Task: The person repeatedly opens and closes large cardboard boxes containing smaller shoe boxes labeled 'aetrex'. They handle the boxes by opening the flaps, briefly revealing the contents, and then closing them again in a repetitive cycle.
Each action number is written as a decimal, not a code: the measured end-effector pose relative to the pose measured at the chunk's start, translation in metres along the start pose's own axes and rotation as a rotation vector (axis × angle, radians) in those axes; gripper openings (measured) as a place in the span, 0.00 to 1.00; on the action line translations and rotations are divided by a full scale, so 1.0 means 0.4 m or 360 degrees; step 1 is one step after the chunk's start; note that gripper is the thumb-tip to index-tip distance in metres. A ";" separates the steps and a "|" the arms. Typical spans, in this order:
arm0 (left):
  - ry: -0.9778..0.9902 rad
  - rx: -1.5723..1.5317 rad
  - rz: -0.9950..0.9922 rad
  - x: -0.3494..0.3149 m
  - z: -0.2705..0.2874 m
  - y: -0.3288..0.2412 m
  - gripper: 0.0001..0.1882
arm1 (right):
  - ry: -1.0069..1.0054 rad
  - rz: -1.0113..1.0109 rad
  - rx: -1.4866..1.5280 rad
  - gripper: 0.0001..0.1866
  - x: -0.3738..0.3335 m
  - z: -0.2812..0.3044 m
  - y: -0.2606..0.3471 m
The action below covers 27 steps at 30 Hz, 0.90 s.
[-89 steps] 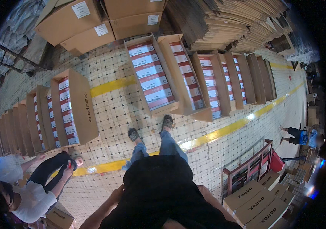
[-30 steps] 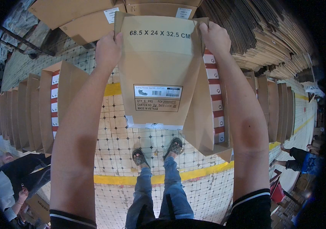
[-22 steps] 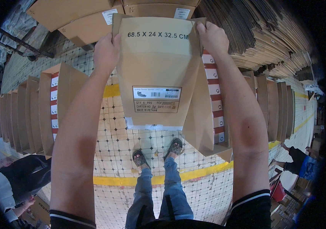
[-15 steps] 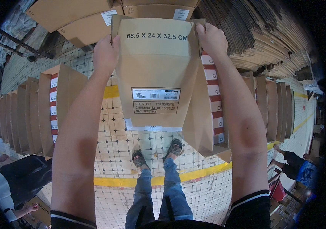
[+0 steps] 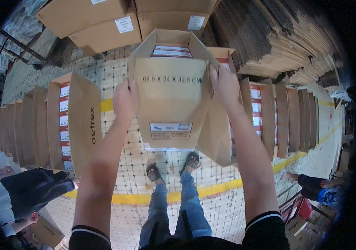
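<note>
Under you spreads the tiled floor (image 5: 121, 166), crossed by yellow stripes. A tall heap of flattened cardboard (image 5: 286, 46) leans in at your upper right, and big closed boxes (image 5: 105, 36) stand at the far side. A row of open boxes (image 5: 88, 129) runs off to your left, another row (image 5: 282, 116) to your right. The long open box (image 5: 169, 100) you hold sits straight ahead of you, one end facing you; whether its base touches the floor, I cannot tell. White-and-red shoeboxes (image 5: 171, 53) lie inside it. Your left hand (image 5: 126, 100) is clamped on that end's left upper edge, your right hand (image 5: 226, 85) on its right upper edge. Between and below them is a white label (image 5: 171, 128).
</note>
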State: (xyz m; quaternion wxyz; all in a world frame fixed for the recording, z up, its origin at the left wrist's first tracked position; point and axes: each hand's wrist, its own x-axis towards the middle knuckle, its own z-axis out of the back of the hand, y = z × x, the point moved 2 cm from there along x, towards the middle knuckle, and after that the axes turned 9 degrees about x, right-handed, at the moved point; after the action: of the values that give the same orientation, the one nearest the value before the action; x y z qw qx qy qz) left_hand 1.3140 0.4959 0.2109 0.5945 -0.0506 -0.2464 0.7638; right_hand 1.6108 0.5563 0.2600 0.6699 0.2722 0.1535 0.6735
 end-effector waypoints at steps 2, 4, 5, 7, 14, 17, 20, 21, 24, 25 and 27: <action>0.0146 -0.0076 0.0097 -0.163 -0.005 0.043 0.16 | -0.0035 0.0155 -0.0026 0.19 -0.171 -0.002 -0.032; 0.0296 -0.0203 0.0254 -0.355 -0.024 0.089 0.16 | 0.0229 -0.0143 -0.0116 0.16 -0.362 -0.030 -0.090; 0.0381 -0.0291 0.0346 -0.453 -0.038 0.114 0.17 | 0.0094 -0.0062 -0.0071 0.16 -0.470 -0.051 -0.109; 0.0974 -0.0252 0.0825 -0.656 -0.091 0.158 0.20 | 0.0047 -0.0373 0.0008 0.17 -0.679 -0.114 -0.169; 0.1148 -0.0333 0.0898 -1.006 -0.245 0.173 0.26 | 0.0040 -0.0935 0.0296 0.12 -1.053 -0.260 -0.320; 0.1040 -0.0383 0.0874 -0.995 -0.268 0.167 0.30 | 0.0290 -0.0334 0.0263 0.14 -1.023 -0.310 -0.294; 0.1247 -0.0291 0.0928 -0.976 -0.292 0.174 0.31 | 0.0637 0.0020 -0.0231 0.20 -1.000 -0.341 -0.274; 0.1285 -0.0170 0.0903 -0.975 -0.297 0.181 0.29 | 0.0803 -0.0123 -0.0311 0.18 -1.001 -0.342 -0.281; 0.1423 -0.0235 0.1003 -1.002 -0.308 0.206 0.35 | 0.0887 -0.0208 -0.0238 0.14 -1.035 -0.315 -0.297; 0.1463 -0.0307 0.1016 -1.016 -0.310 0.217 0.39 | 0.0719 -0.0073 -0.0201 0.10 -1.058 -0.298 -0.290; 0.1421 -0.0545 0.1020 -1.045 -0.309 0.238 0.38 | 0.0823 -0.0165 -0.0108 0.10 -1.105 -0.279 -0.291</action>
State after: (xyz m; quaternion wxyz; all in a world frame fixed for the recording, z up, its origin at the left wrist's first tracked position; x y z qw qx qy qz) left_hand 1.3961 0.1287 -0.0289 0.3631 -0.5359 -0.0641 0.7595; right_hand 1.6221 0.1446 0.0327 0.6507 0.0602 0.3105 0.6903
